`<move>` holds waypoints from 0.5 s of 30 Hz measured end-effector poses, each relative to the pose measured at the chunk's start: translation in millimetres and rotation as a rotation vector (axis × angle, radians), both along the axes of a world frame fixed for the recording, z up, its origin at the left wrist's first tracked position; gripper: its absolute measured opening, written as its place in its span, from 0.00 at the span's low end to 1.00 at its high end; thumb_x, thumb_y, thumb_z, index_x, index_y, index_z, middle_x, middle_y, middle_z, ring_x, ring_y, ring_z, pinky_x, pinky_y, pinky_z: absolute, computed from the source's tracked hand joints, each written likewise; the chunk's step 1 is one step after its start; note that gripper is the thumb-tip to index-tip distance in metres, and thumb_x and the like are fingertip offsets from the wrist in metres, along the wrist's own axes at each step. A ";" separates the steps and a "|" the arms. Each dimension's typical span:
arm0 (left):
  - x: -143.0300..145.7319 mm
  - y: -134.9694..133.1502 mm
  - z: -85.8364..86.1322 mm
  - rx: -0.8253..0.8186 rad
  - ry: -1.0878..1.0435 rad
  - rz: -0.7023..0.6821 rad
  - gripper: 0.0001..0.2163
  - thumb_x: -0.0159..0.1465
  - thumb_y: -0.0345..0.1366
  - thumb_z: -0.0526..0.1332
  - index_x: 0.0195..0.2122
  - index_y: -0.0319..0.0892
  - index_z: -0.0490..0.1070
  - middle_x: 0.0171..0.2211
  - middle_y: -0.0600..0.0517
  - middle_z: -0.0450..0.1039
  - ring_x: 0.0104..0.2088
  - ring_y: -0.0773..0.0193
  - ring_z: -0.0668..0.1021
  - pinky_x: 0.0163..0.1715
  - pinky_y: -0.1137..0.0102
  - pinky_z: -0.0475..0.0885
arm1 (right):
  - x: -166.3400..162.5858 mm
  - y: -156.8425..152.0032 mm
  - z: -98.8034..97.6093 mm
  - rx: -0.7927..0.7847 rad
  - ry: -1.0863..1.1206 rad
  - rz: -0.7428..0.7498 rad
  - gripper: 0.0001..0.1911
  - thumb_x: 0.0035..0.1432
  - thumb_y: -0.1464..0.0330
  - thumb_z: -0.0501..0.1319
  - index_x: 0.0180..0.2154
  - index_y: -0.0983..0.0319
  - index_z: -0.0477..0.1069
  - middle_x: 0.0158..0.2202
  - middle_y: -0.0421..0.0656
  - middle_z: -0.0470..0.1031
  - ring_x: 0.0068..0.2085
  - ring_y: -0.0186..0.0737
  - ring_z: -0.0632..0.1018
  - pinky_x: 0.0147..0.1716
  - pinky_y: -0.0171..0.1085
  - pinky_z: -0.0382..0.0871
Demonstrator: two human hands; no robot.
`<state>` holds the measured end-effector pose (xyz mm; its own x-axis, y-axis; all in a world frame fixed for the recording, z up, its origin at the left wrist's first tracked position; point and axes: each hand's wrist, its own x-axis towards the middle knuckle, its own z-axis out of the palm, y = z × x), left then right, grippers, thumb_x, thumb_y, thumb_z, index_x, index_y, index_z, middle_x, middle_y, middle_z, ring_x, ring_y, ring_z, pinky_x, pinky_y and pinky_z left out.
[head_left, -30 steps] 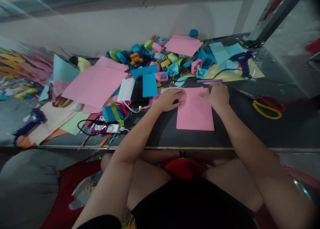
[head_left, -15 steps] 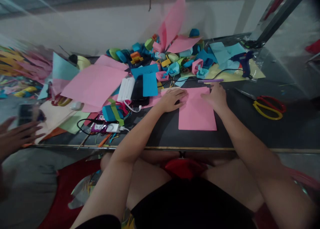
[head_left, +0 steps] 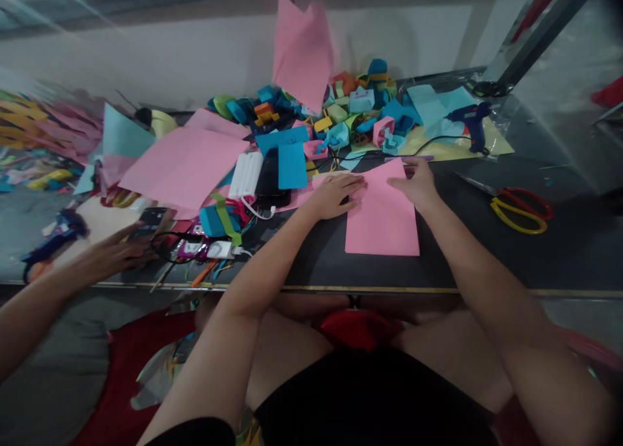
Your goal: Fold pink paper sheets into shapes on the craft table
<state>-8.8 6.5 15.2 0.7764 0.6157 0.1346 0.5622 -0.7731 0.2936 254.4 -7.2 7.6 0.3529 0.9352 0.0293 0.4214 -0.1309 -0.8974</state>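
Observation:
A pink paper sheet (head_left: pixel 382 222) lies in front of me on the dark table. My left hand (head_left: pixel 333 196) rests flat across its upper left edge, fingers stretched out. At the sheet's upper right corner, my right hand (head_left: pixel 417 183) pinches the paper between thumb and fingers, and that corner looks slightly raised. Just beyond this hand lies a purple pen (head_left: pixel 409 158). To the right are scissors (head_left: pixel 518 209) with one red and one yellow handle loop.
Behind is a heap of small colourful folded pieces (head_left: pixel 341 118), with a loose pink sheet (head_left: pixel 302 53) above it. A blue glue gun (head_left: pixel 474 124) lies back right. On the left are a white power strip (head_left: pixel 246 174) and another person's hand (head_left: pixel 109 254) at a dark phone (head_left: pixel 153 220).
The upper right corner of my pink sheet has lifted. The loose pink sheet above the heap has shifted left and turned. The other person's hand and the phone have moved right.

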 end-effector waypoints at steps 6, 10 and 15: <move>-1.6 0.7 -0.6 0.027 0.023 -0.028 0.28 0.72 0.46 0.53 0.72 0.44 0.62 0.72 0.44 0.62 0.73 0.49 0.64 0.72 0.50 0.58 | 3.8 4.0 -0.1 -0.090 0.112 -0.229 0.43 0.36 0.67 0.76 0.55 0.63 0.64 0.44 0.49 0.78 0.44 0.50 0.82 0.45 0.50 0.79; -1.6 0.7 -1.1 0.027 0.020 -0.023 0.27 0.72 0.45 0.54 0.71 0.45 0.63 0.72 0.44 0.62 0.73 0.48 0.64 0.72 0.50 0.59 | 5.9 0.0 3.8 0.023 0.248 -0.118 0.36 0.37 0.67 0.75 0.51 0.61 0.70 0.44 0.49 0.81 0.43 0.49 0.82 0.41 0.48 0.80; 0.0 -1.9 0.2 0.026 0.021 0.013 0.28 0.73 0.48 0.53 0.72 0.44 0.61 0.73 0.44 0.61 0.73 0.49 0.63 0.73 0.51 0.57 | 3.1 -11.0 10.6 -0.073 0.211 0.135 0.15 0.37 0.64 0.75 0.27 0.64 0.77 0.27 0.43 0.78 0.35 0.50 0.82 0.39 0.51 0.79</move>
<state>-8.7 4.6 15.3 0.7709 0.6225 0.1349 0.5783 -0.7728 0.2614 257.4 -18.2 18.2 0.2160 0.9711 -0.1011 0.2437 -0.1539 -0.9576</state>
